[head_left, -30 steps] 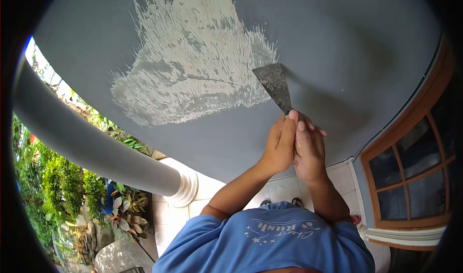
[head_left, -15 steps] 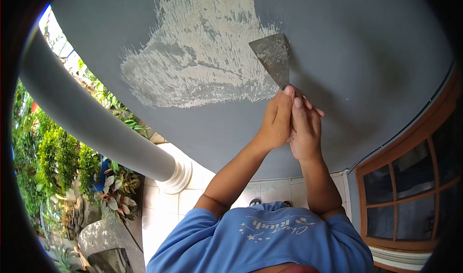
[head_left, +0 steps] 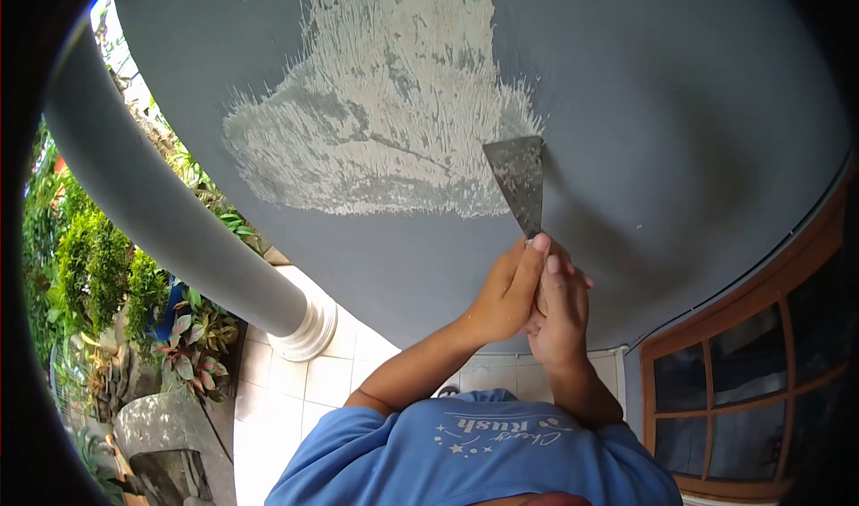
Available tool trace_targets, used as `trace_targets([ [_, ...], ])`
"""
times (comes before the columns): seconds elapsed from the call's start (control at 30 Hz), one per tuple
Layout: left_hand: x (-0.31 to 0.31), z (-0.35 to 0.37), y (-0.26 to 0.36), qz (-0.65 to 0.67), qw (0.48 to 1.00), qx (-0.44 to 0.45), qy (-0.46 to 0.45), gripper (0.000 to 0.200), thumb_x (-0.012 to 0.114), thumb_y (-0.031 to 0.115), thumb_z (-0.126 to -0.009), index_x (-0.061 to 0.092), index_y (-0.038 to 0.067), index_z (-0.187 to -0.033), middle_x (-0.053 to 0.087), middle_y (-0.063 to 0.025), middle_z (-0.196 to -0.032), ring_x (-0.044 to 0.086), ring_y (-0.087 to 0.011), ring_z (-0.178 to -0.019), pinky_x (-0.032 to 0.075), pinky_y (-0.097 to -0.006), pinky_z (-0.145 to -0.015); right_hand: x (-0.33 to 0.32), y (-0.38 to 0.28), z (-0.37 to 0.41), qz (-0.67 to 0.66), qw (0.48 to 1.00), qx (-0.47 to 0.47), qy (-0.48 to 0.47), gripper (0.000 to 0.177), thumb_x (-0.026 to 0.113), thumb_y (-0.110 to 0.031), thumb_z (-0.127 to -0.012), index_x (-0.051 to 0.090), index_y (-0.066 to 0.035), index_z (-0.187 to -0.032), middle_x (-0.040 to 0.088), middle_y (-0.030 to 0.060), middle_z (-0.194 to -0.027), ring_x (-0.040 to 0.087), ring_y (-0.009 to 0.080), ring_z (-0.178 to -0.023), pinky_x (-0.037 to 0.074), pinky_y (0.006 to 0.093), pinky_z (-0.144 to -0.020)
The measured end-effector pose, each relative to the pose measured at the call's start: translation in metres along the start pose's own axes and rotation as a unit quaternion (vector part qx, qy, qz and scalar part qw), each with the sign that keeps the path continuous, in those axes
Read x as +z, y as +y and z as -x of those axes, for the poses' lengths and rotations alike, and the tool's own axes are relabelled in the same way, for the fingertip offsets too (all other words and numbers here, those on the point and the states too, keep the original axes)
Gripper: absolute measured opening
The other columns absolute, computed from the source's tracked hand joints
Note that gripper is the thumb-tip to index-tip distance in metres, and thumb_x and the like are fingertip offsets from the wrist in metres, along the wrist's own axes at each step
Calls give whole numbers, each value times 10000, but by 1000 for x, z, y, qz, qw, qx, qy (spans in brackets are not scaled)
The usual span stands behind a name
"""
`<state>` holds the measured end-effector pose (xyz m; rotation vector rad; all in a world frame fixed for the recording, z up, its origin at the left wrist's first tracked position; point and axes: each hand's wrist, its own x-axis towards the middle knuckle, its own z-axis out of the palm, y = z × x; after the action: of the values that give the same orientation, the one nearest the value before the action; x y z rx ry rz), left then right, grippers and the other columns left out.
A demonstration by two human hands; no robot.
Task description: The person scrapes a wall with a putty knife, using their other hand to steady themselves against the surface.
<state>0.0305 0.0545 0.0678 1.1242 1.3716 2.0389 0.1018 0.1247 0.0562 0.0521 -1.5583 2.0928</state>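
Observation:
A metal scraper [head_left: 519, 179] with a wide, speckled blade points up against the grey wall [head_left: 376, 264]. Its blade edge lies at the lower right border of the scraped, whitish patch [head_left: 394, 121]. Both hands are wrapped round the scraper's handle, which is mostly hidden between them. My left hand [head_left: 508, 287] is on the left side of the picture or crossed over; my right hand [head_left: 562, 314] presses beside it.
A round grey column [head_left: 179, 211] with a pale base stands at the left, beside green plants [head_left: 94, 264] and rocks. At the right is a wood-framed window [head_left: 716, 390]. Pale floor tiles [head_left: 331, 379] show below the wall.
Both hands and the scraper have moved down in the picture, the blade now lower along the patch's right border. The grip looks the same, and the view has shifted slightly.

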Motion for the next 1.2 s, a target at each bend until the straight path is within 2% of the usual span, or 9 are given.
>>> trace_targets([
  [0.1,-10,0,4,-21,1000,-9,-14,481,270,401,-1042,517,6,-920,607,-133,-940,642,-200,-833,512,-279,-750,-4,-5,-5,-75,993,77,-48,337,397,-312,-1003,530,-12,-1079,469,-7,-653,359,46,-454,288,198,-433],
  [0.17,-14,-4,10,-25,999,20,-38,469,283,406,-1040,512,9,-939,603,-132,-965,620,-215,-896,500,-303,-796,0,-17,-5,-123,986,81,-72,286,435,-314,-979,503,-38,-948,414,-14,-577,327,61,-437,260,218,-426],
  [0.27,-15,-6,9,15,997,40,-70,449,290,408,-1036,500,19,-954,578,-136,-979,594,-307,-1063,483,-384,-899,-12,-14,-2,-55,986,83,-130,261,452,-294,-967,497,-38,-945,381,-22,-560,324,59,-444,249,224,-425],
  [0.43,1,2,3,170,981,3,-92,379,343,383,-1030,463,41,-921,573,-140,-979,625,-344,-1011,499,-401,-878,-13,-11,3,-104,988,59,-102,285,422,-250,-979,516,-15,-1111,409,-28,-592,311,45,-440,240,222,-416],
  [0.53,5,0,-2,186,977,41,-92,319,341,330,-1040,461,53,-941,599,-111,-993,641,-260,-967,509,-320,-801,-16,-4,9,-131,985,47,-99,302,409,-242,-986,510,-12,-1153,457,-22,-675,353,45,-477,263,219,-427],
  [0.77,11,4,7,164,983,41,-67,359,324,330,-1042,462,50,-865,570,-79,-832,665,-247,-854,506,-303,-731,-12,4,18,-39,998,-30,-30,389,411,-234,-986,464,9,-1284,552,71,-1109,553,93,-963,462,215,-682],
  [0.9,13,13,5,148,988,27,-27,398,327,341,-1041,474,41,-826,563,-77,-767,666,-228,-800,505,-293,-715,-12,9,21,30,999,-14,-22,388,418,-270,-995,469,-17,-1285,534,5,-918,492,36,-665,357,193,-478],
  [0.97,7,6,-5,139,989,43,-18,405,327,343,-1041,478,37,-822,563,-77,-756,665,-220,-786,505,-292,-709,-10,13,14,-54,997,5,-54,344,411,-279,-1004,492,-48,-1246,448,-51,-730,311,9,-463,205,199,-374],
  [1.2,12,5,11,102,994,29,-2,428,319,364,-1042,490,38,-823,600,-98,-751,664,-201,-780,500,-277,-684,0,-2,10,-103,994,16,-25,311,399,-265,-1010,516,-51,-1202,463,-44,-678,329,11,-445,226,198,-376],
])
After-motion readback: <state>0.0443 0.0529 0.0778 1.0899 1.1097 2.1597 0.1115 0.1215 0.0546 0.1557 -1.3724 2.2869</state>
